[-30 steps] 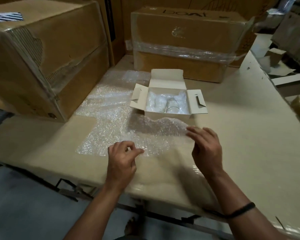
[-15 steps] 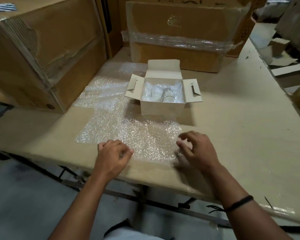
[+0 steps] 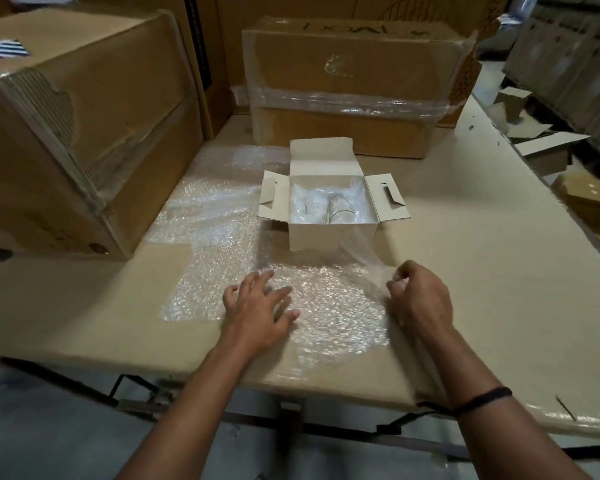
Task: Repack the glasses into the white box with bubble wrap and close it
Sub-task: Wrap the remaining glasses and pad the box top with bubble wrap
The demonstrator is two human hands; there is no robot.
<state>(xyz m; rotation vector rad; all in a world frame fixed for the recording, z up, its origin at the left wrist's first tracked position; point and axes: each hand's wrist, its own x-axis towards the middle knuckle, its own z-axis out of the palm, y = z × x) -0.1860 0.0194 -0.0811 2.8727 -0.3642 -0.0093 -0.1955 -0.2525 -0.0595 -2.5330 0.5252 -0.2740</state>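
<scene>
Your left grip presses wide on the wrap before the box, while your right grip pinches its raised edge.

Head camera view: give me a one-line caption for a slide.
Left hand flat on bubble wrap, right hand pinching its edge, before the open white box.

The white box is sitting open beyond the right hand, glasses lying inside. The bubble wrap is lying under the left hand, one corner rising in the right hand's pinch.
</scene>
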